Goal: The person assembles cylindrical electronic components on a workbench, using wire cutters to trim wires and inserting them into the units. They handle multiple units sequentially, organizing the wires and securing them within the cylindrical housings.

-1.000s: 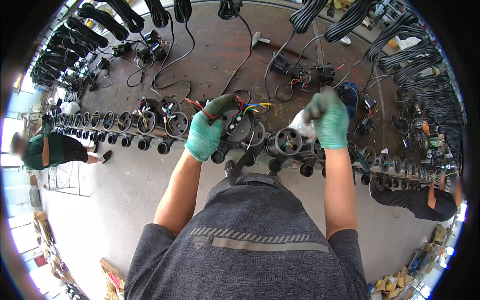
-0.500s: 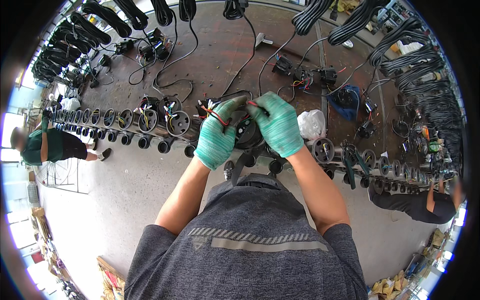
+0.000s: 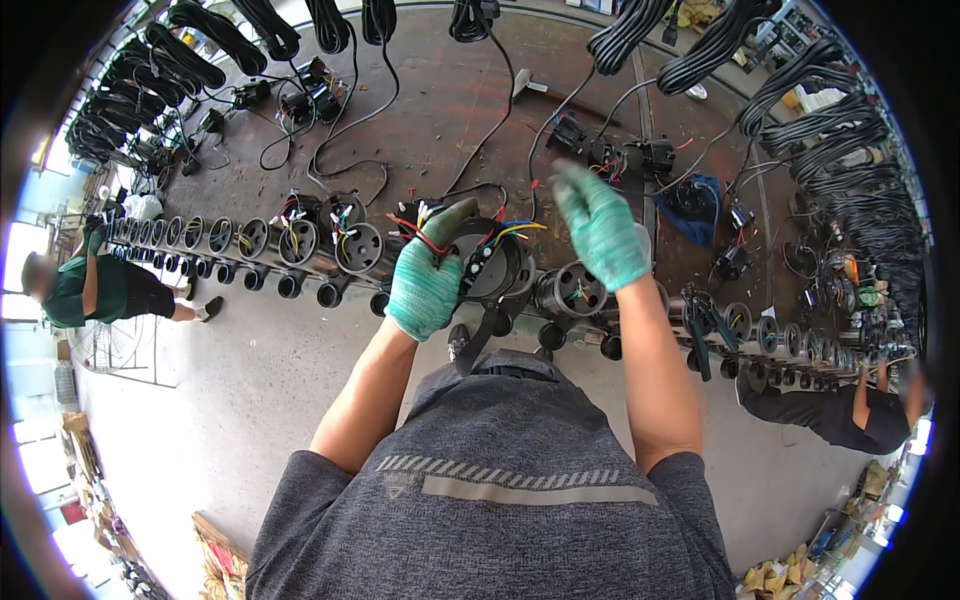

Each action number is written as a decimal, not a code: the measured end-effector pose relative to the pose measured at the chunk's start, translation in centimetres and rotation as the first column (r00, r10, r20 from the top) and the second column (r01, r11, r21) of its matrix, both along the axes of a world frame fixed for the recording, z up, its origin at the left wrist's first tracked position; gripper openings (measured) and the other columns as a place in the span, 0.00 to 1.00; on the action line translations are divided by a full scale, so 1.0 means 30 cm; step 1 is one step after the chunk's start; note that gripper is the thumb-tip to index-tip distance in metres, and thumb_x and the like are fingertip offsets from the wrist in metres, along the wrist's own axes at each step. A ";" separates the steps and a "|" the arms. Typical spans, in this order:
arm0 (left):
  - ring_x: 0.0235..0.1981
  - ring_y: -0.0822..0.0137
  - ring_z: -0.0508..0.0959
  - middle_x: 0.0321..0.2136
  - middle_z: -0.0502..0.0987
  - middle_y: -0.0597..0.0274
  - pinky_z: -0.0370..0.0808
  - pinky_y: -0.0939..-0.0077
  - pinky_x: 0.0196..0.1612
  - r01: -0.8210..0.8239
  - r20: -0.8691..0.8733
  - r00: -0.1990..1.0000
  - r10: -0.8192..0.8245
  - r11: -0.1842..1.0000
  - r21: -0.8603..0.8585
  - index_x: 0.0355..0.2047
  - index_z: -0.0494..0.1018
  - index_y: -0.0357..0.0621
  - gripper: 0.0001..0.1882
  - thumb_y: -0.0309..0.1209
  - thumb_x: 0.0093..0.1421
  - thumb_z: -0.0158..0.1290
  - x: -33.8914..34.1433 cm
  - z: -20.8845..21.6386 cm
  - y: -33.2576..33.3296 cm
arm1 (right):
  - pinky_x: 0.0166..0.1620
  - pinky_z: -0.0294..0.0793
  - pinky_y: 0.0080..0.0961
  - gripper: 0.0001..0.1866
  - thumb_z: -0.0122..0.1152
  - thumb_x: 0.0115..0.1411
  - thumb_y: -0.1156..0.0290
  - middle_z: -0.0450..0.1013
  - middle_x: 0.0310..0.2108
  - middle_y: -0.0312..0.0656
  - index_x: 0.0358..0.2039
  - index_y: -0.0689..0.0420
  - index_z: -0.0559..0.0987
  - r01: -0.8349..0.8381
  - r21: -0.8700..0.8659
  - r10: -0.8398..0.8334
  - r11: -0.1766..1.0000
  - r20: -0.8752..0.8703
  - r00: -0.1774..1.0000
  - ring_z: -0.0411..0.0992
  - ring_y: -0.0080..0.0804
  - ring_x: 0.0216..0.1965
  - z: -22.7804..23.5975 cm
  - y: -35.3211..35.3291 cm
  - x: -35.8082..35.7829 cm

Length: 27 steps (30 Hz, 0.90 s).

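Note:
My left hand (image 3: 425, 285), in a green knit glove, is closed around a wired black part with pale round terminals (image 3: 485, 262). A red wire (image 3: 425, 236) loops over its fingers, and yellow and blue wires (image 3: 515, 229) stick out to the right. Just behind the part is the open end of a round dark housing (image 3: 508, 262). My right hand (image 3: 597, 222), gloved alike, is raised to the right with its fingers stretched and slightly blurred; nothing shows in it. Beneath it sits another round housing (image 3: 580, 290) with coloured wires inside.
A long row of round housings (image 3: 253, 238) lines the bench's near edge. Coiled black cables (image 3: 625, 35) hang along the far edge. A hammer (image 3: 530, 84) and loose wired black parts (image 3: 567, 133) lie on the brown bench (image 3: 430, 110). Co-workers stand at left (image 3: 110, 290) and right (image 3: 840, 408).
My right hand has let go of the wires and moved right and up. The yellow and blue wire ends now show. My left hand has stayed nearly in place.

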<state>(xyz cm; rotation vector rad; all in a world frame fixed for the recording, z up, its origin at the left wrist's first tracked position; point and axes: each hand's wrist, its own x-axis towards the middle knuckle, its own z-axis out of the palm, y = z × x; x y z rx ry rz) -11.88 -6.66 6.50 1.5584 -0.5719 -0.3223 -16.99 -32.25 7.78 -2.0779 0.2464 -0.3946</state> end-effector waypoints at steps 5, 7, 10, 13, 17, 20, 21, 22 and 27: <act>0.65 0.62 0.77 0.61 0.79 0.52 0.69 0.68 0.71 0.024 -0.106 0.994 -0.032 0.997 -0.077 0.70 0.70 0.38 0.40 0.08 0.55 0.38 -0.015 0.019 -0.019 | 0.56 0.77 0.25 0.17 0.62 0.76 0.64 0.82 0.49 0.40 0.59 0.60 0.82 -0.215 0.190 0.219 0.958 0.002 0.976 0.77 0.24 0.49 0.028 0.132 -0.060; 0.65 0.63 0.77 0.61 0.79 0.53 0.69 0.68 0.70 0.035 -0.132 0.991 -0.038 0.999 -0.027 0.70 0.70 0.38 0.39 0.09 0.57 0.40 -0.009 0.040 -0.021 | 0.56 0.77 0.26 0.18 0.62 0.76 0.64 0.82 0.49 0.40 0.60 0.60 0.81 -0.153 0.205 0.159 0.967 -0.017 0.987 0.77 0.25 0.49 0.020 0.148 -0.072; 0.62 0.67 0.78 0.61 0.80 0.56 0.72 0.72 0.67 0.012 -0.146 0.989 -0.011 1.000 0.004 0.70 0.70 0.38 0.37 0.12 0.59 0.40 -0.004 0.045 -0.017 | 0.55 0.77 0.29 0.17 0.61 0.76 0.64 0.83 0.49 0.45 0.59 0.60 0.81 -0.113 0.159 0.109 0.981 0.036 0.993 0.79 0.30 0.48 -0.005 0.117 -0.100; 0.61 0.68 0.78 0.61 0.80 0.57 0.73 0.72 0.65 0.021 -0.145 0.989 -0.036 0.994 -0.105 0.70 0.70 0.37 0.35 0.15 0.61 0.42 0.008 0.006 -0.008 | 0.55 0.77 0.27 0.15 0.59 0.77 0.66 0.83 0.48 0.44 0.59 0.59 0.82 -0.069 0.250 0.057 0.966 0.052 0.997 0.78 0.28 0.47 -0.046 0.084 -0.122; 0.61 0.67 0.78 0.61 0.79 0.57 0.73 0.72 0.65 0.035 -0.112 0.993 -0.043 0.997 -0.075 0.70 0.69 0.37 0.33 0.19 0.64 0.45 0.006 0.003 -0.006 | 0.54 0.76 0.26 0.15 0.58 0.77 0.70 0.83 0.48 0.42 0.59 0.58 0.81 -0.039 0.266 0.030 0.963 0.038 0.999 0.78 0.27 0.47 -0.042 0.086 -0.138; 0.54 0.72 0.79 0.60 0.80 0.60 0.76 0.76 0.58 0.041 -0.158 0.986 -0.047 0.998 -0.041 0.71 0.69 0.38 0.32 0.21 0.65 0.46 0.005 0.005 -0.009 | 0.53 0.77 0.26 0.15 0.58 0.76 0.71 0.83 0.48 0.43 0.60 0.57 0.81 -0.046 0.251 0.040 0.967 0.028 0.999 0.78 0.28 0.46 -0.043 0.086 -0.138; 0.51 0.74 0.79 0.60 0.80 0.61 0.76 0.78 0.55 0.047 -0.168 0.984 -0.053 0.998 -0.036 0.71 0.70 0.39 0.31 0.21 0.65 0.47 0.009 -0.003 -0.003 | 0.53 0.78 0.26 0.15 0.58 0.75 0.72 0.83 0.48 0.43 0.60 0.57 0.81 -0.049 0.208 0.044 0.977 0.032 0.999 0.79 0.28 0.46 -0.041 0.089 -0.138; 0.49 0.76 0.79 0.60 0.80 0.62 0.76 0.80 0.52 0.051 -0.178 0.982 -0.055 0.998 -0.028 0.71 0.70 0.40 0.31 0.22 0.66 0.47 0.010 -0.010 0.001 | 0.52 0.78 0.26 0.15 0.58 0.75 0.73 0.83 0.49 0.44 0.60 0.57 0.81 -0.056 0.165 0.050 0.985 0.035 0.998 0.79 0.29 0.46 -0.039 0.092 -0.138; 0.49 0.75 0.78 0.59 0.80 0.63 0.75 0.80 0.52 0.028 -0.121 0.992 -0.034 0.998 -0.052 0.70 0.70 0.41 0.30 0.22 0.66 0.47 0.013 -0.033 -0.008 | 0.49 0.81 0.28 0.16 0.62 0.71 0.77 0.84 0.46 0.46 0.57 0.59 0.82 -0.028 0.178 0.024 0.984 0.024 0.999 0.82 0.31 0.44 -0.043 0.094 -0.145</act>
